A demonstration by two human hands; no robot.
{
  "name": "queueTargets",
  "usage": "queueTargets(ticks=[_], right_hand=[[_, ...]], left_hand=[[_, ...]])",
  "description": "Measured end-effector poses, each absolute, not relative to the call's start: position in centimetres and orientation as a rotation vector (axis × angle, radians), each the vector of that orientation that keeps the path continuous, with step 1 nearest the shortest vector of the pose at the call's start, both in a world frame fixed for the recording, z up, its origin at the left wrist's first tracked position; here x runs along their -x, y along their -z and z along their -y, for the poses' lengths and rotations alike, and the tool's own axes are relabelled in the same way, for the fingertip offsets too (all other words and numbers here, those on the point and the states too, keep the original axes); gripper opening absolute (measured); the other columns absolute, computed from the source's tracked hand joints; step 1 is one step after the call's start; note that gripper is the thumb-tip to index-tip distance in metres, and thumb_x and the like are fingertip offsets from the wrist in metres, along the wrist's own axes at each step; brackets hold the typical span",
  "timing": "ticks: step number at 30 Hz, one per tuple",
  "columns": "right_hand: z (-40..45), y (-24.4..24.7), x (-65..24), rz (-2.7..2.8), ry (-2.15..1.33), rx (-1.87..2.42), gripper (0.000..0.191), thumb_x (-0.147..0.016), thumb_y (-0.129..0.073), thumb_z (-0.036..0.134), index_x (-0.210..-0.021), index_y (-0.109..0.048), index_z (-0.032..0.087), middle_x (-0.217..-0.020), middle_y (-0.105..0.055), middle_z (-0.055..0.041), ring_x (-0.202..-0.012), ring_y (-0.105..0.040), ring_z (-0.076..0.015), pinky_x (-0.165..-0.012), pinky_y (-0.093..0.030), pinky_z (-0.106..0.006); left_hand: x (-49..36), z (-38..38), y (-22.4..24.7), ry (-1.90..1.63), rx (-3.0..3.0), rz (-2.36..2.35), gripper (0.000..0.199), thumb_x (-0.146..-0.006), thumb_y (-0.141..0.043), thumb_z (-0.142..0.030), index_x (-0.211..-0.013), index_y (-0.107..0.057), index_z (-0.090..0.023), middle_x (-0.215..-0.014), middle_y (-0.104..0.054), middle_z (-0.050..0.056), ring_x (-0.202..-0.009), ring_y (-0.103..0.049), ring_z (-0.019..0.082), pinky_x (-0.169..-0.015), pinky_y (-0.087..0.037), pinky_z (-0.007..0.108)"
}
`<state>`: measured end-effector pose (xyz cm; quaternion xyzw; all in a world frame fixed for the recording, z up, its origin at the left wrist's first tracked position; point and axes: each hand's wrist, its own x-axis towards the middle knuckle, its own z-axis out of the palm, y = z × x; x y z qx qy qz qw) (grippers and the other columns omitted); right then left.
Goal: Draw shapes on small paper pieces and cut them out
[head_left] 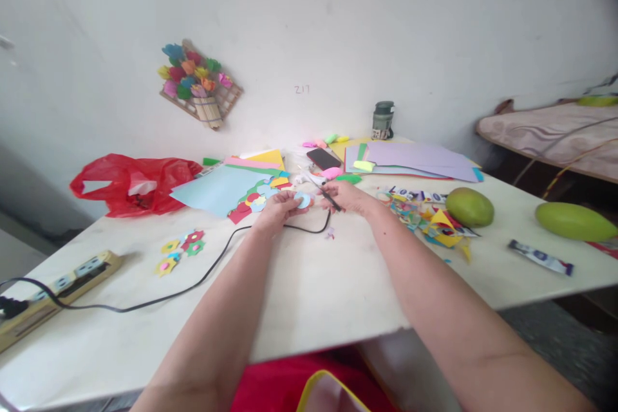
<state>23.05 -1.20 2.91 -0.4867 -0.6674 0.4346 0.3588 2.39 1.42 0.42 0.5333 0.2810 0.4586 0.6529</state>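
Between the thumb and fingers of my left hand point(281, 209) is a small light-blue paper circle point(303, 201). My right hand point(344, 198) is closed around a pair of scissors point(330, 198), whose blades angle toward the paper; whether they touch it I cannot tell. Just below the scissors lie tiny paper clippings point(329, 233). To the left of my left hand rest several cut colored paper shapes point(255, 198). Farther left on the table are small finished-looking paper flowers point(193, 242) in yellow, red and green.
A black cable point(203, 278) crosses from the power strip point(72, 286) to near my hands. Colored sheets point(415, 161), a phone point(323, 158) and a green cup point(383, 119) lie behind. At right are paper scraps point(441, 225), green mangoes point(469, 207) and a glue tube point(541, 258); at left, a red bag point(140, 187).
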Motion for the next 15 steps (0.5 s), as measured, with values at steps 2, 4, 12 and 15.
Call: queueTargets(ticks=[2,4,12,15], right_hand=[[0.8,-2.6,-23.0,1.626,-1.133,1.193,0.039,-0.060,-0.074,0.024,-0.095,-0.059,0.014,-0.065,-0.061,0.0013,-0.048,-0.053,-0.0086,-0.037,-0.032,-0.018],[0.7,-2.5,-22.8,1.548,-1.144,1.163,0.039,-0.059,-0.074,0.020,-0.094,-0.058,0.013,-0.064,-0.060,0.0022,-0.049,-0.054,-0.0089,-0.039,-0.033,-0.018],[1.2,-2.8,-21.3,1.430,-1.149,1.126,0.039,-0.059,-0.074,0.017,-0.095,-0.060,0.014,-0.059,-0.058,0.0029,-0.049,-0.053,-0.0090,-0.036,-0.030,-0.017],[1.0,-2.5,-20.9,1.410,-1.149,1.132,0.037,-0.060,-0.072,0.012,-0.095,-0.060,0.014,-0.060,-0.059,0.0028,-0.048,-0.054,-0.0090,-0.034,-0.028,-0.016]], left_hand=[[-2.4,-1.4,-0.4,-1.030,-1.223,-0.649,0.024,-0.058,-0.080,-0.021,-0.068,-0.061,-0.013,-0.068,-0.065,0.000,-0.068,-0.064,0.013,-0.076,-0.055,0.032],[-2.5,-1.3,-0.5,-1.014,-1.236,-0.663,0.024,-0.058,-0.080,-0.022,-0.068,-0.061,-0.013,-0.069,-0.065,0.000,-0.068,-0.064,0.013,-0.074,-0.055,0.030],[-2.8,-1.1,-0.7,-0.962,-1.312,-0.718,0.029,-0.055,-0.082,-0.027,-0.072,-0.063,-0.012,-0.069,-0.066,0.001,-0.064,-0.063,0.011,-0.068,-0.053,0.026],[-3.0,-1.0,-0.8,-0.952,-1.318,-0.718,0.030,-0.054,-0.083,-0.027,-0.072,-0.063,-0.011,-0.069,-0.066,0.001,-0.064,-0.063,0.012,-0.069,-0.052,0.026]])
